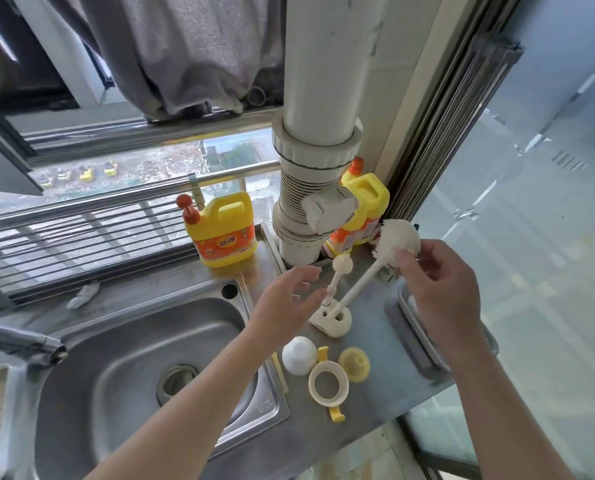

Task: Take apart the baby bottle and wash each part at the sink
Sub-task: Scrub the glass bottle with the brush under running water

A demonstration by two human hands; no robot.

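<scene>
The right hand (441,292) is pinching the big brush (398,239); the left hand (285,306) is hovering, fingers (306,271) open, beside the small brush (341,263). The cap (299,355), ring (329,384) and nipple (354,368) are lying between sink (98,375) and tabletop (379,407) edge.

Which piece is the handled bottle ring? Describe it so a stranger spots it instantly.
Start at the steel sink and move to the counter on its right, on the near side of the brush stand. The handled ring lies flat beside a white dome cap and a yellow round piece. It alone is an open cream hoop with yellow handles.
</scene>
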